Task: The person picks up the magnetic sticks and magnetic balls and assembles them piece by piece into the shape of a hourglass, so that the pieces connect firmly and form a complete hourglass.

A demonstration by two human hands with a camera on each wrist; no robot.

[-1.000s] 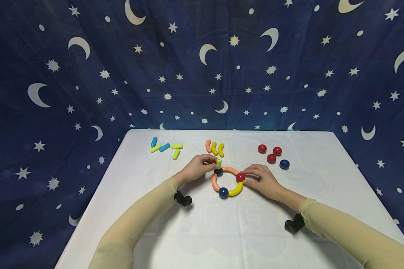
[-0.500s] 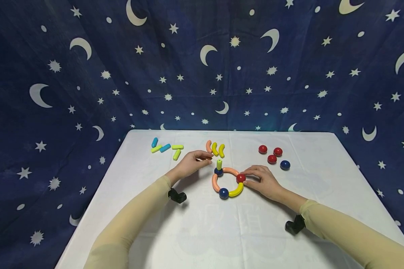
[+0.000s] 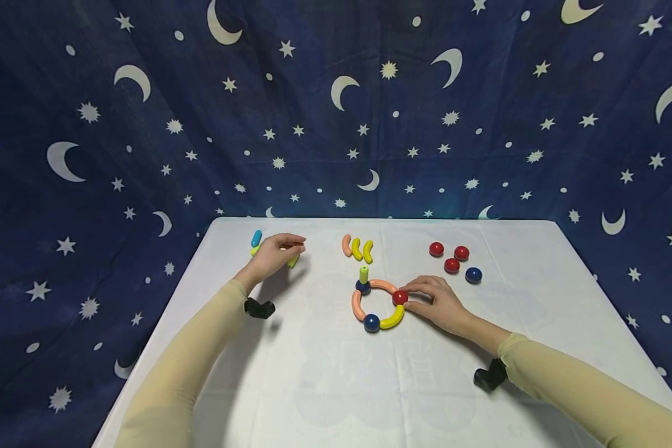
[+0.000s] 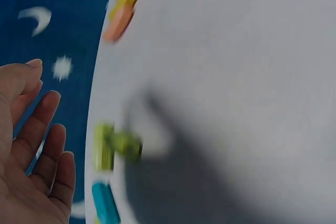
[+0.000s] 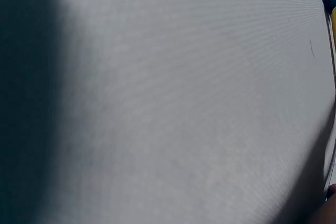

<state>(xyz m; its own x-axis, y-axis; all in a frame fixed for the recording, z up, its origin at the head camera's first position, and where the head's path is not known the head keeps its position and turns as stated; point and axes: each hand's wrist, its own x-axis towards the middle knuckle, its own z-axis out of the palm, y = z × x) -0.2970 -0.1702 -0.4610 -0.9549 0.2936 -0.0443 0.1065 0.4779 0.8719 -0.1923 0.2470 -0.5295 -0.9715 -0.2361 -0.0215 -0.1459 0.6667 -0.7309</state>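
Observation:
A ring of toy pieces lies on the table in the head view: two pink curved rods (image 3: 357, 306), a yellow curved rod (image 3: 392, 318), two blue balls (image 3: 372, 323) and a red ball (image 3: 400, 297). A light-green straight rod (image 3: 364, 274) stands upright on the far blue ball. My right hand (image 3: 439, 302) pinches the red ball between thumb and fingers. Over the straight rods at the left hovers my left hand (image 3: 274, 255), its fingers loosely bent around nothing. Green rods (image 4: 103, 148) and a blue rod (image 4: 106, 203) show beneath it in the left wrist view; other rods are partly hidden.
Behind the ring lie a pink curved rod (image 3: 346, 245) and two yellow curved rods (image 3: 368, 251). Loose red balls (image 3: 452, 266) and a blue ball (image 3: 473, 275) sit at the back right. A dark star-patterned curtain (image 3: 336, 124) hangs behind the white table (image 3: 336, 386).
My left hand has let go of the upright green rod and moved left to the loose straight rods. The right hand has stayed on the red ball.

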